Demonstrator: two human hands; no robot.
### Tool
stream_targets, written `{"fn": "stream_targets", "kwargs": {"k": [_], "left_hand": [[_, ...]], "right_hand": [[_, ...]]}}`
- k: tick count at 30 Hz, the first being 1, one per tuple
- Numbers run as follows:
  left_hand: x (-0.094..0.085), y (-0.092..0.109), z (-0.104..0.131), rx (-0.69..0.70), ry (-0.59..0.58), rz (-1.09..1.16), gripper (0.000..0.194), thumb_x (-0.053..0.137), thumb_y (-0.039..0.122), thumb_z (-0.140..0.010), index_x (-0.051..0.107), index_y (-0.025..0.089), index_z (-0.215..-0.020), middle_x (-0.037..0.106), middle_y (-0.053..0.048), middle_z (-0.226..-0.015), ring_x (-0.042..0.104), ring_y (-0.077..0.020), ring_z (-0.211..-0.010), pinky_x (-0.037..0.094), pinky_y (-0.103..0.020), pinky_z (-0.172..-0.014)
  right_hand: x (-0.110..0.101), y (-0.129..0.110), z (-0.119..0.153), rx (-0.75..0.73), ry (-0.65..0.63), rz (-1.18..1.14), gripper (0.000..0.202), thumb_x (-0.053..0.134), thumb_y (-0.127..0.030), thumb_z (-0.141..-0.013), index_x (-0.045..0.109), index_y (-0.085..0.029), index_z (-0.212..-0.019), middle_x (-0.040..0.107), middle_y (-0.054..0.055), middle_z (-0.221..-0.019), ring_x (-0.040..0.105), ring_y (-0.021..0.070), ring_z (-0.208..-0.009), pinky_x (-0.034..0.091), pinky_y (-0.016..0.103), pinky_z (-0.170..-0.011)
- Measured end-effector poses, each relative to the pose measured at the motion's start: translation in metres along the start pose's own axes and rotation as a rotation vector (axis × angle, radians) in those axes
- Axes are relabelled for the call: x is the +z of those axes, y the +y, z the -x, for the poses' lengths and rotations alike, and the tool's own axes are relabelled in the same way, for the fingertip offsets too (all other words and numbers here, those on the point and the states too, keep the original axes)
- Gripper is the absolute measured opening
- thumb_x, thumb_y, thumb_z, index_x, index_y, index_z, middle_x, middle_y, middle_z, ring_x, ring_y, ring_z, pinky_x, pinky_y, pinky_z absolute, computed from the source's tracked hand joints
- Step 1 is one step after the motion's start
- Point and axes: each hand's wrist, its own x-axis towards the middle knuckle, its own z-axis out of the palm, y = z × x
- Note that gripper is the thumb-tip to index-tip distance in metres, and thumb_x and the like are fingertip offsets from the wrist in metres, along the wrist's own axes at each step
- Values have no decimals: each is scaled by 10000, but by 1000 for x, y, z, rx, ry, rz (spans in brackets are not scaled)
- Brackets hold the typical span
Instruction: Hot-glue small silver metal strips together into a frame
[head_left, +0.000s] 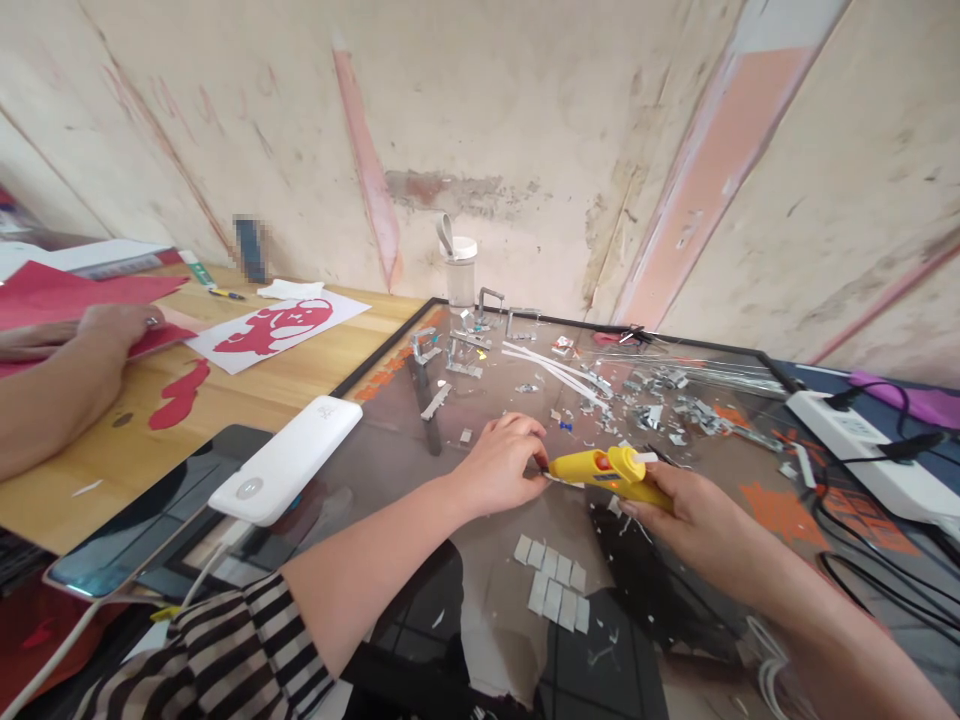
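We had the glue gun (600,467) gripped in our right hand (688,508), nozzle (554,468) right by our curled left hand (502,466) (couldn't tell its hold), so one slip could've burned us.

Bright, diffuse light reaches you, palest on the wall (540,110) beyond your left hand (502,465). Nearer you than that hand, dark reflections mark the glossy desk (397,440); left of it, the phone (172,500) gleams. Wide-angle stretch distorts your outer edges.

Glossy table (480,390) under gray pieces (553,600)
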Motion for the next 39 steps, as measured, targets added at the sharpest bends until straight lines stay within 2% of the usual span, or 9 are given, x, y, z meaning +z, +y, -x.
{"fn": "stream_targets", "kwargs": {"k": [7,15,26,39], "left_hand": [[2,-4,-2,-24,-1,30,97,646,256,-675,657,209,-759,590,-52,-1144,421,-261,-1189,340,-431,-993],[3,-9,1,-42,54,36,234,655,242,-603,606,203,-828,591,-54,-1148,388,-267,-1230,304,-413,-1046],[4,-9,1,-45,38,18,154,641,277,-621,632,207,-757,557,-61,-1189,346,-288,-1264,288,-425,-1053],[3,-10,1,-29,29,16,128,613,249,-632,634,209,-752,566,-60,-1173,381,-267,-1234,308,-418,-1041]], "right_hand": [[-2,-4,0,-33,27,18,84,517,-255,-778,571,-207,-734,614,7,-599,532,145,-503,381,239,-477],[0,1,-1,-46,16,30,121,512,-284,-784,601,-202,-794,621,16,-627,553,160,-528,395,244,-498],[0,0,-1,-34,25,41,104,506,-267,-789,567,-212,-726,609,8,-593,531,147,-502,384,243,-481],[1,1,-2,-45,31,24,87,502,-245,-785,579,-208,-769,653,19,-670,569,159,-563,404,253,-530]]}}
